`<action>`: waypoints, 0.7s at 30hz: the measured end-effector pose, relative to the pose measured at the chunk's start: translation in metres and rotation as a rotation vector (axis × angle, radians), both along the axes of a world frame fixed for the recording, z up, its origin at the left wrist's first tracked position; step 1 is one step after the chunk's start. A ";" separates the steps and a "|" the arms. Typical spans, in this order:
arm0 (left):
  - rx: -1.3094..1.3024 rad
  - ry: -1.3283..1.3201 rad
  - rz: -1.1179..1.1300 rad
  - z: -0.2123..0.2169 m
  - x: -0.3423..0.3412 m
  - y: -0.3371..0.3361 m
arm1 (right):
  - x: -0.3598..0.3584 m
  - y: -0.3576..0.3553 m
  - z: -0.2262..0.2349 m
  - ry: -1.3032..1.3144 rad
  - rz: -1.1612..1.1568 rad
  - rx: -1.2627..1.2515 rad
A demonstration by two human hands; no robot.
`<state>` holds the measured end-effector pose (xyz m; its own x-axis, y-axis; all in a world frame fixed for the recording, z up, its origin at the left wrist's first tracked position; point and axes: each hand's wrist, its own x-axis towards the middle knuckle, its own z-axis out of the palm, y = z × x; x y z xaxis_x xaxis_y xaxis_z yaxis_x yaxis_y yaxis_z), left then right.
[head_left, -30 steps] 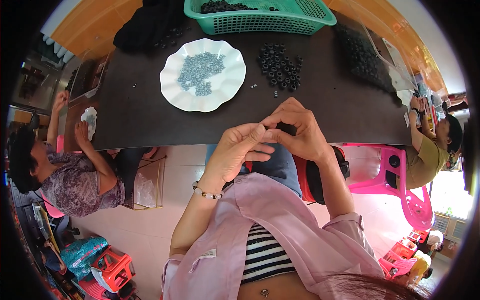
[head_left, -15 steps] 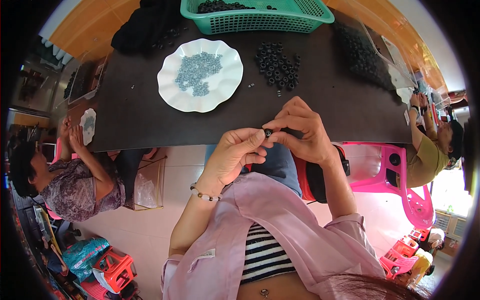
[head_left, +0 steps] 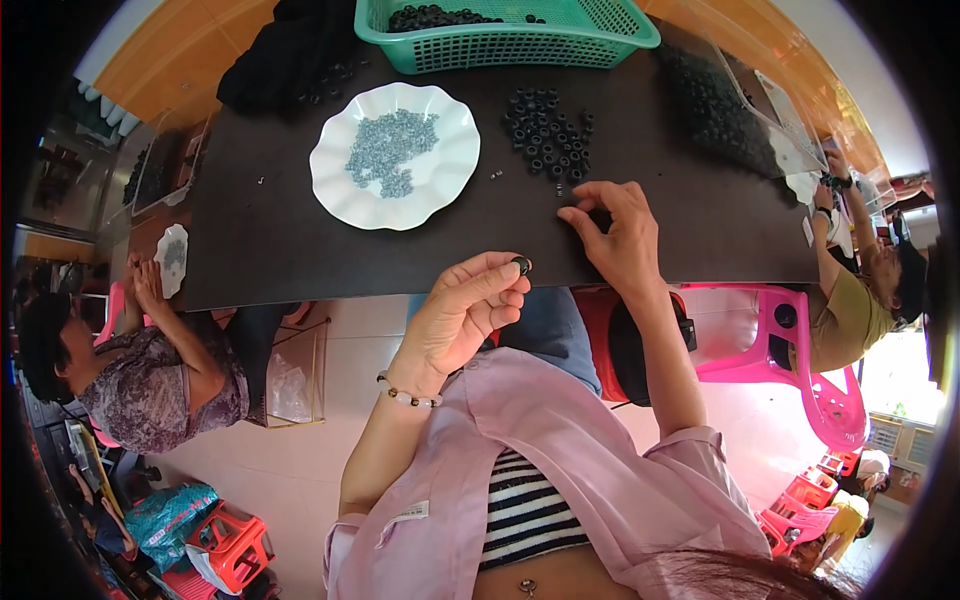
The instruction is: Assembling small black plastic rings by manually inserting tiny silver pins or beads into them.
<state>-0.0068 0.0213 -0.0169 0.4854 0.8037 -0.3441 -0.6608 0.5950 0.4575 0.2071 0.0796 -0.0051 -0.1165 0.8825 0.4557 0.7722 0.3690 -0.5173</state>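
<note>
My left hand (head_left: 462, 310) pinches a small round black part (head_left: 522, 266) between thumb and fingertips, just in front of the table's near edge. Over the dark table, my right hand (head_left: 622, 235) has its thumb and forefinger apart, and nothing shows between them. Its fingertips are close to some tiny clear pieces (head_left: 560, 190). Beyond them lies a loose group of black ring-like parts (head_left: 548, 135), similar in size to the one I hold. To the left, a white scalloped plate (head_left: 445, 190) carries a spread of small clear bluish pieces (head_left: 390, 145).
A green plastic basket (head_left: 520, 50) with black parts stands at the back. Clear bins of black parts (head_left: 715, 110) and a black cloth (head_left: 270, 60) flank it. People sit at the left (head_left: 150, 370) and right (head_left: 855, 310); a pink chair (head_left: 745, 350) is beside me.
My right hand has let go of the black part and moved up and right over the table, its fingers parting. My left hand keeps the part, shifted slightly left.
</note>
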 end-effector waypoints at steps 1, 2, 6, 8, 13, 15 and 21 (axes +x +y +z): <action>0.003 -0.010 0.007 -0.001 0.000 0.000 | -0.001 0.003 -0.002 0.000 -0.003 0.001; 0.006 -0.021 0.015 -0.001 0.000 0.000 | -0.002 0.006 -0.005 -0.035 -0.012 0.032; 0.003 -0.051 0.026 0.001 -0.002 0.000 | -0.008 0.016 -0.009 -0.126 -0.025 0.095; -0.012 -0.152 0.015 0.001 -0.004 0.001 | -0.012 0.020 -0.009 -0.141 -0.022 0.101; -0.071 -0.286 0.002 -0.003 -0.003 0.000 | -0.023 0.025 -0.006 -0.171 -0.002 0.103; -0.083 -0.320 -0.002 -0.005 -0.002 0.000 | -0.025 0.026 -0.005 -0.139 0.013 0.098; -0.135 -0.362 0.007 -0.009 -0.003 -0.002 | -0.025 -0.001 0.016 0.329 0.262 -0.133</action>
<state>-0.0098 0.0198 -0.0263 0.5897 0.7665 -0.2544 -0.7695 0.6289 0.1112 0.1817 0.0788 0.0109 -0.2119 0.8961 0.3901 0.4476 0.4438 -0.7764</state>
